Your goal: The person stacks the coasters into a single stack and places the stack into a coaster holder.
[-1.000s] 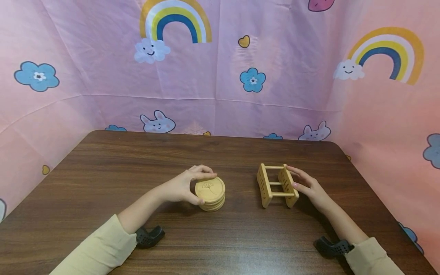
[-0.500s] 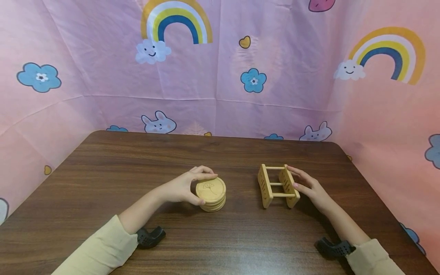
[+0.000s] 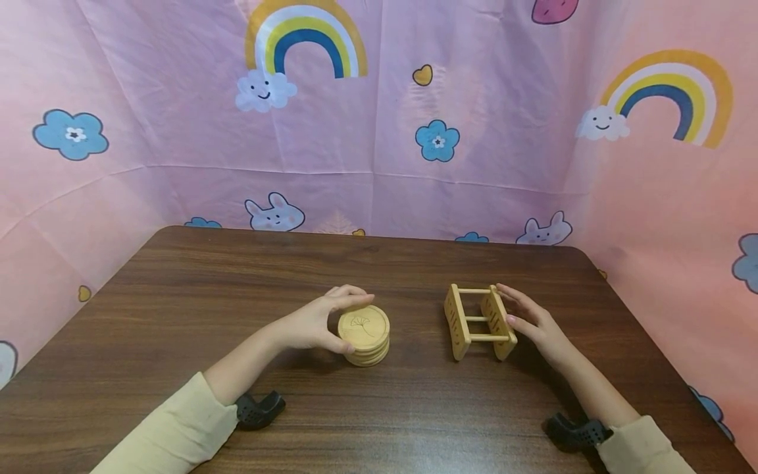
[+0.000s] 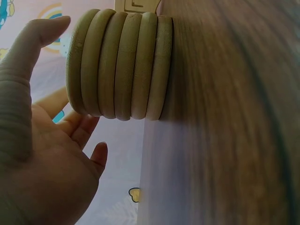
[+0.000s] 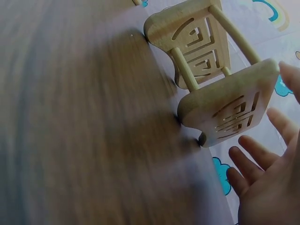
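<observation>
A stack of several round wooden coasters (image 3: pixel 366 329) stands on the table, a leaf engraved on the top one. My left hand (image 3: pixel 314 322) spreads thumb and fingers about the stack's left side. In the left wrist view the thumb (image 4: pixel 44 35) stays just off the coasters' edges, and the other fingers lie loosely beyond them. To the right stands a small wooden rack (image 3: pixel 456 322), two cut-out side panels joined by rods. Beside its right panel, my right hand (image 3: pixel 541 332) has loosely extended fingers, with thumb and index close to the panel; whether they touch it is unclear.
Both things stand on a dark wood-grain table (image 3: pixel 391 408). A pink cloth backdrop (image 3: pixel 379 131) with printed rainbows and clouds surrounds its back and sides. Black wrist devices (image 3: pixel 258 410) sit below both hands near the beige sleeves.
The whole head view shifts very slightly. Hands, coaster stack and rack keep the same places relative to each other.
</observation>
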Tool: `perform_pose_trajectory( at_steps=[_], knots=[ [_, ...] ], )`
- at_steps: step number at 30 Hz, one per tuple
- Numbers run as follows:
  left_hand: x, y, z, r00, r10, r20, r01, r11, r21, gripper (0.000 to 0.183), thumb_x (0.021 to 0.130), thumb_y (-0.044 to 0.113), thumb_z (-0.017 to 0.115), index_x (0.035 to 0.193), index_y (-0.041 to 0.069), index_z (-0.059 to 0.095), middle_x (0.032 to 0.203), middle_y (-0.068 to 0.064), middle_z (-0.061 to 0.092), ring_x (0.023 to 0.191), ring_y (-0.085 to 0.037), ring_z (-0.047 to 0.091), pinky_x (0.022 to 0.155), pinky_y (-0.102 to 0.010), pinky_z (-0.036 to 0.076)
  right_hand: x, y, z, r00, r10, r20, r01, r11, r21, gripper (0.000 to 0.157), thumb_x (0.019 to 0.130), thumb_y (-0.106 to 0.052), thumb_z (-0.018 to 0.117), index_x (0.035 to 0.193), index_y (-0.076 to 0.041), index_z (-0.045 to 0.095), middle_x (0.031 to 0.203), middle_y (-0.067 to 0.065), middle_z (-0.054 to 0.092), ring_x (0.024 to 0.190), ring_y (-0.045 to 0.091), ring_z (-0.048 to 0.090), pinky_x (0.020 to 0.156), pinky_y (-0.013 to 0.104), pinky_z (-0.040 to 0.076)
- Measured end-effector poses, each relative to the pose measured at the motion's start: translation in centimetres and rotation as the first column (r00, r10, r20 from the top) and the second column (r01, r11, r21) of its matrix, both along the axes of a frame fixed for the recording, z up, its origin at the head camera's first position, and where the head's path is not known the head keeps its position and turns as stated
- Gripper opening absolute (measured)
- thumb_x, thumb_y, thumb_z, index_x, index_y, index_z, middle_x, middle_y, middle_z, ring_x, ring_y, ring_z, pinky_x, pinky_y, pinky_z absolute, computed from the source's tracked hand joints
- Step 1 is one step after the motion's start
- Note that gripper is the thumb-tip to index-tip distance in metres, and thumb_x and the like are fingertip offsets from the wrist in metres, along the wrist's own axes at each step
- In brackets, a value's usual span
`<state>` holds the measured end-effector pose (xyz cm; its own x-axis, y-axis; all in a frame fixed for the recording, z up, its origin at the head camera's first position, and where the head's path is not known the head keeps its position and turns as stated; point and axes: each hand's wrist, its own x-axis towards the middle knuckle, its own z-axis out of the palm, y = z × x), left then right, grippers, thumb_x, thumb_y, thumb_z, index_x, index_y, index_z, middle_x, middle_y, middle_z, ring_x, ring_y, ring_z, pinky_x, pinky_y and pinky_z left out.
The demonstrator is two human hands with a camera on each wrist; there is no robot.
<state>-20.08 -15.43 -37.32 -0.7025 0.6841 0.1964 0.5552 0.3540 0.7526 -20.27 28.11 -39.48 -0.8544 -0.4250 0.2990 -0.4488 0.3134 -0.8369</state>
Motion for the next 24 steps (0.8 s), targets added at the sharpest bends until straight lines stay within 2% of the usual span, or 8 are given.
perform_pose_trajectory(
  at_steps=[3, 5, 7, 10, 13, 17, 21, 24],
  knots=[
    [0.2, 0.0, 0.2, 0.999, 0.033, -0.005, -0.033, 0.999, 0.027, 0.083, 0.07, 0.027, 0.082, 0.143, 0.014, 0.046, 0.139, -0.001, 0.04, 0.131, -0.023, 0.031, 0.103, -0.055, 0.025, 0.2, -0.2, 0.3, 1.0, -0.021, -0.019, 0.021, 1.0, 0.01, 0.051, 0.097, -0.002, 0.048, 0.146, -0.001, 0.035, 0.143, 0.023, 0.04, 0.126, 0.018, 0.043, 0.093, 0.02, 0.037],
    [0.3, 0.0, 0.3, 0.998, 0.059, -0.005, -0.058, 0.997, 0.051, 0.08, 0.072, 0.024, 0.081, 0.143, 0.016, 0.046, 0.14, 0.0, 0.04, 0.132, -0.022, 0.031, 0.103, -0.055, 0.026, 0.3, -0.3, 0.6, 0.998, -0.044, -0.035, 0.045, 0.999, 0.015, 0.051, 0.096, -0.002, 0.049, 0.146, -0.002, 0.036, 0.143, 0.021, 0.041, 0.128, 0.027, 0.041, 0.098, 0.028, 0.036],
    [0.4, 0.0, 0.4, 0.997, 0.08, -0.009, -0.079, 0.994, 0.075, 0.078, 0.074, 0.022, 0.08, 0.143, 0.017, 0.046, 0.14, 0.001, 0.04, 0.132, -0.022, 0.031, 0.102, -0.055, 0.028, 0.4, -0.4, 0.9, 0.996, -0.072, -0.059, 0.072, 0.997, 0.001, 0.051, 0.095, -0.001, 0.05, 0.145, -0.004, 0.038, 0.142, 0.021, 0.042, 0.129, 0.031, 0.04, 0.099, 0.029, 0.034],
    [0.5, -0.1, 0.5, 0.994, 0.104, -0.024, -0.101, 0.989, 0.111, 0.076, 0.076, 0.02, 0.08, 0.143, 0.016, 0.046, 0.141, 0.0, 0.042, 0.133, -0.023, 0.032, 0.101, -0.058, 0.028, 0.7, -0.7, 1.4, 0.992, -0.09, -0.088, 0.086, 0.995, -0.054, 0.051, 0.095, 0.004, 0.048, 0.144, -0.004, 0.039, 0.14, 0.021, 0.044, 0.129, 0.026, 0.041, 0.099, 0.029, 0.036],
    [0.6, -0.2, 0.4, 0.991, 0.127, -0.032, -0.122, 0.983, 0.134, 0.075, 0.076, 0.021, 0.08, 0.143, 0.017, 0.046, 0.141, 0.0, 0.042, 0.132, -0.023, 0.033, 0.102, -0.06, 0.026, 0.9, -1.0, 1.8, 0.988, -0.094, -0.122, 0.079, 0.989, -0.122, 0.049, 0.094, 0.008, 0.046, 0.142, 0.0, 0.04, 0.138, 0.013, 0.049, 0.126, 0.018, 0.044, 0.094, 0.021, 0.039],
    [0.9, -0.6, 0.3, 0.988, 0.153, -0.023, -0.148, 0.977, 0.155, 0.073, 0.078, 0.02, 0.079, 0.143, 0.018, 0.045, 0.142, 0.0, 0.04, 0.133, -0.025, 0.033, 0.102, -0.062, 0.024, 1.6, -1.9, 2.4, 0.983, -0.109, -0.15, 0.079, 0.978, -0.191, 0.047, 0.092, 0.011, 0.045, 0.139, 0.007, 0.04, 0.134, 0.004, 0.052, 0.123, 0.019, 0.047, 0.094, 0.021, 0.04],
    [1.3, -0.9, 0.0, 0.983, 0.18, -0.021, -0.173, 0.969, 0.177, 0.07, 0.08, 0.018, 0.076, 0.143, 0.016, 0.045, 0.143, -0.003, 0.04, 0.133, -0.03, 0.032, 0.102, -0.064, 0.022, 2.3, -3.0, 2.9, 0.983, -0.116, -0.14, 0.078, 0.965, -0.252, 0.046, 0.092, 0.013, 0.045, 0.137, 0.009, 0.04, 0.132, 0.007, 0.054, 0.12, 0.02, 0.049, 0.094, 0.023, 0.04],
    [1.5, -1.1, -0.2, 0.98, 0.2, -0.025, -0.191, 0.963, 0.189, 0.068, 0.082, 0.017, 0.074, 0.144, 0.016, 0.044, 0.144, -0.004, 0.04, 0.134, -0.032, 0.031, 0.102, -0.065, 0.022, 2.8, -3.8, 3.2, 0.987, -0.089, -0.134, 0.043, 0.95, -0.309, 0.046, 0.092, 0.013, 0.044, 0.137, 0.009, 0.039, 0.132, 0.008, 0.054, 0.12, 0.022, 0.05, 0.095, 0.025, 0.041]
  ],
)
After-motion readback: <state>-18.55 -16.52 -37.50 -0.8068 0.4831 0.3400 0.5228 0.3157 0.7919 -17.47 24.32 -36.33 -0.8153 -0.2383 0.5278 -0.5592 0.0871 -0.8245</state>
